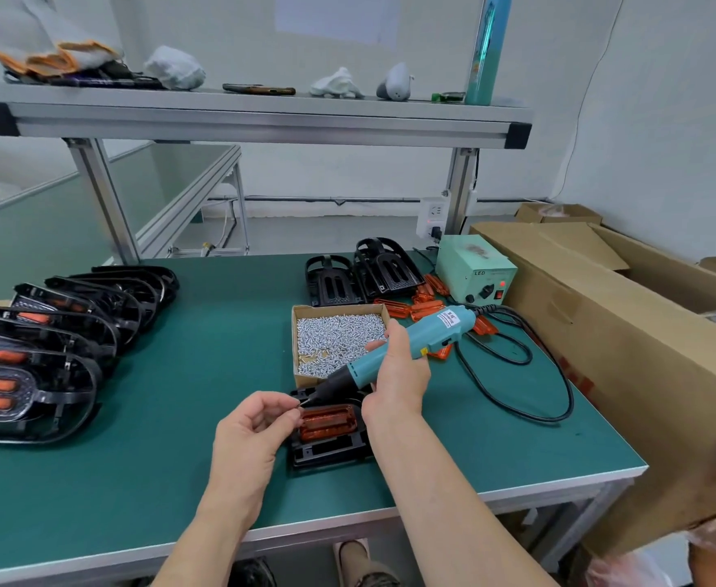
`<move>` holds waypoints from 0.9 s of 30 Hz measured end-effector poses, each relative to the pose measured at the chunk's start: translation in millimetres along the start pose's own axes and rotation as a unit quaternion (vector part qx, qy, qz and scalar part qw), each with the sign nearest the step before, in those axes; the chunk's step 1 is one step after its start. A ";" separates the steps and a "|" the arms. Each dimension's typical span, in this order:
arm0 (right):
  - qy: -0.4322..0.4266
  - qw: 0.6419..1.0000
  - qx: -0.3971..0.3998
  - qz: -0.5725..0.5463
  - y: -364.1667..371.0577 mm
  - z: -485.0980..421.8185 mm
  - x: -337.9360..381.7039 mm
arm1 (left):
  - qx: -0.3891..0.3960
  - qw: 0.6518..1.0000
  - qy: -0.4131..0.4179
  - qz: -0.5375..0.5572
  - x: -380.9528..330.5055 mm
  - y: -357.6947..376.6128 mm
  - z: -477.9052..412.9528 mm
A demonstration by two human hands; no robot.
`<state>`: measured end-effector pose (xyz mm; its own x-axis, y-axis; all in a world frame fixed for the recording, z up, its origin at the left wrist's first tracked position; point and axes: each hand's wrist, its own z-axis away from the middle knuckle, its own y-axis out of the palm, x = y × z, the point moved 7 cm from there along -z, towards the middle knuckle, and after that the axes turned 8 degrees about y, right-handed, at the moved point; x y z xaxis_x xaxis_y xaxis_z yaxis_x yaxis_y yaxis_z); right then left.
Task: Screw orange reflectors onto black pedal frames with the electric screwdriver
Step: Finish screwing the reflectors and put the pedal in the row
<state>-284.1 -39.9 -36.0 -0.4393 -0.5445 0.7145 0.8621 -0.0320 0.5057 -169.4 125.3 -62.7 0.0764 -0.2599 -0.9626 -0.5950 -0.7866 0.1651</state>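
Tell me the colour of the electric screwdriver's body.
The electric screwdriver is teal, with a black nose; head view.

Green bench [203, 332]: pedal frames [102, 305] at left, screw box [339, 336] mid-table, orange reflectors [426, 309] and power unit [474, 269] behind.

Aluminium shelf [263, 120] across the back: gloves [64, 57] piled at its left end, then a white cloth [174, 67], a dark phone [258, 89], a crumpled rag [337, 84], a grey lump [394, 82], and a teal tube [485, 48] upright at its right end. Under the shelf, a green table [157, 438]; a pale green power box [474, 269] sits near the shelf's right post, with a wall socket [432, 218] beside that post. A long cardboard box [623, 353] lies below and right of the shelf.
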 end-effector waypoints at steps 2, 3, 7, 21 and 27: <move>-0.002 1.000 0.001 0.005 0.3 0.7 -0.5 | 0.001 1.000 0.001 -0.005 -0.2 0.1 0.0; -0.002 1.000 0.002 0.006 0.4 1.0 -0.4 | 0.000 1.000 0.003 -0.009 -0.6 -0.3 -0.1; -0.005 1.000 0.005 0.008 1.4 2.3 0.7 | -0.008 1.000 0.014 -0.026 -1.7 -0.7 -0.1; -0.020 0.998 0.019 0.054 9.2 1.8 2.6 | 0.012 0.982 0.076 -0.174 -8.4 7.1 4.9; -0.037 0.997 0.026 0.063 13.3 -2.2 4.1 | 0.011 0.977 0.082 -0.196 -11.2 8.9 5.9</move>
<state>-273.9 -44.4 -27.5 -0.3469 -0.4775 0.8073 0.8987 0.0770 0.4317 -180.2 124.5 -51.6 0.4280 -0.0293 -0.9033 -0.5116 -0.8318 -0.2155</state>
